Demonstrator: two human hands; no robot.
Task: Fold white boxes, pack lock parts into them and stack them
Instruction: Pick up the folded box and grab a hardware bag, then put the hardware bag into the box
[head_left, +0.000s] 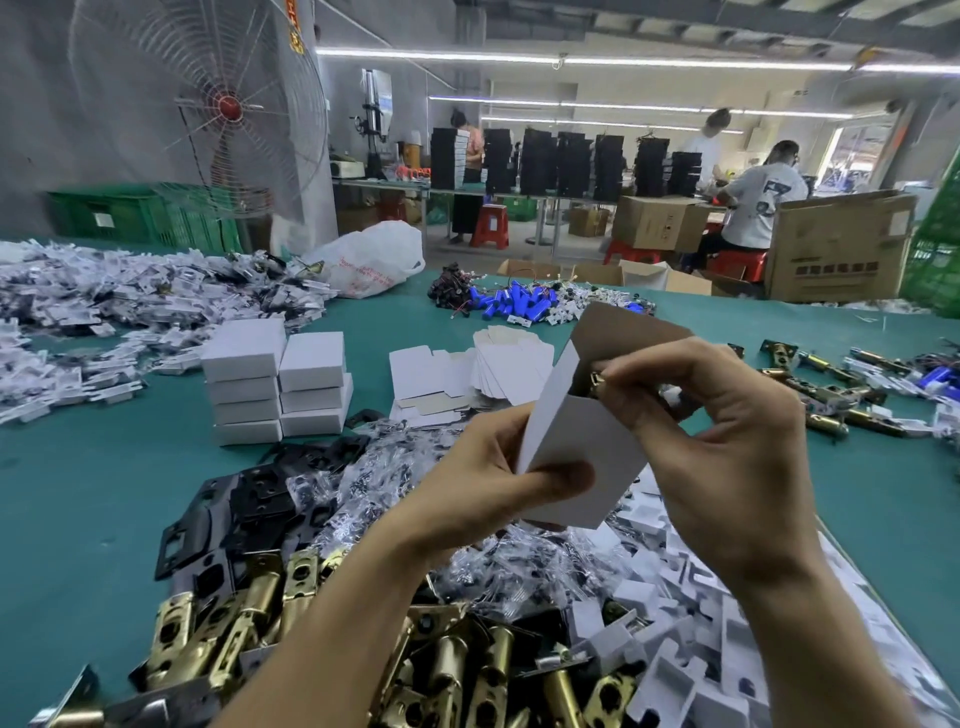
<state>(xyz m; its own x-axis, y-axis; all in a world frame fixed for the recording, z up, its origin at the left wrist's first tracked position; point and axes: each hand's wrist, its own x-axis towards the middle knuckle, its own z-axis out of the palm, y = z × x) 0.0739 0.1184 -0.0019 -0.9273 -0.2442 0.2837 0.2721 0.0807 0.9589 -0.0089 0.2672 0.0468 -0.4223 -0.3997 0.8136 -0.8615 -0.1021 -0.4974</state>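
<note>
The person's left hand grips the lower end of an open white box, thumb pressed flat across its front face and fingers curled behind. It holds the box tilted in the air between the two hands. The right hand pinches a small brass part between thumb and forefinger at the box's open mouth, below the raised brown-lined flap.

Beyond the left hand, two stacks of closed white boxes stand side by side, touching, on the green table. Just beyond the held box lie fanned flat box blanks. Below both forearms is a heap of brass latch bolts. Black plates lie left of the left forearm, clear bags of small dark hardware under the left hand, and white plastic pieces beneath the right hand. A further row of brass latches lies to the right of the right hand.
</note>
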